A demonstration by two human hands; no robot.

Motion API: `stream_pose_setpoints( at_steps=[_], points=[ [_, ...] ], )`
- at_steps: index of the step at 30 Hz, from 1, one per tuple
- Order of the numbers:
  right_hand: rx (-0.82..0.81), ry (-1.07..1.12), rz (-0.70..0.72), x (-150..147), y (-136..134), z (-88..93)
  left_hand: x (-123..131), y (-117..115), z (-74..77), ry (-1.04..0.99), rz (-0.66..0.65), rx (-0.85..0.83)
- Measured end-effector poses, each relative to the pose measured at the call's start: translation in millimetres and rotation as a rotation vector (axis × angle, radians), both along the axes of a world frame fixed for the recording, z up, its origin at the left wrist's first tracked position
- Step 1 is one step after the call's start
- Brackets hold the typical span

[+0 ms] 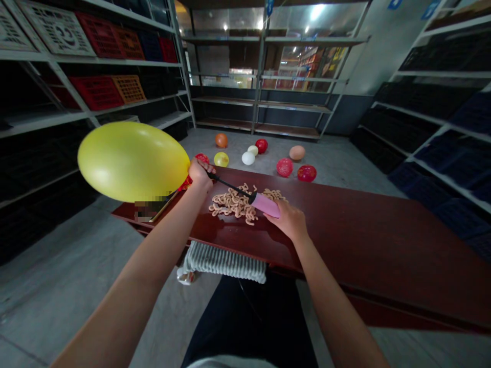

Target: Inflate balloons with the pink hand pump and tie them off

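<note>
A large, inflated yellow balloon [132,161] reaches out to the left from my left hand [201,174], whose fingers are closed round its neck at the black nozzle end of a hand pump. The pump's thin black rod is drawn out between my hands. My right hand [289,219] is wrapped round the pink pump [265,204]. Below the rod, a pile of tan, curly pieces [233,203] lies on the dark red table [353,225]; some of them show behind the pink barrel.
Several balloons lie on the floor beyond the table, among them an orange one [221,140] and a white one [248,158]. Shelves with crates [92,92] stand at the left, more racks at the back and right. A grey ribbed cloth [226,261] hangs at the near edge.
</note>
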State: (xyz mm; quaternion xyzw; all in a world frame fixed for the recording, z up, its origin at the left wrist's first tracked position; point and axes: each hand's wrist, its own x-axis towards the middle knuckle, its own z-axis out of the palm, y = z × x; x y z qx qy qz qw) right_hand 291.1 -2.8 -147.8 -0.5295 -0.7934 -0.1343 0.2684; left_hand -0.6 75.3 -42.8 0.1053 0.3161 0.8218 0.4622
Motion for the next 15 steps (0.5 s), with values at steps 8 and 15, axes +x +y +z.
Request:
stream_pose_setpoints(
  at_steps=[8,15],
  points=[
    [0.05,0.159,-0.109,8,4,-6.1,62,4,54.7,0.125,-0.032,0.104],
    [0.05,0.259,-0.134,10,5,-9.0,140,-4,40.0,0.101,-0.242,0.076]
  ],
)
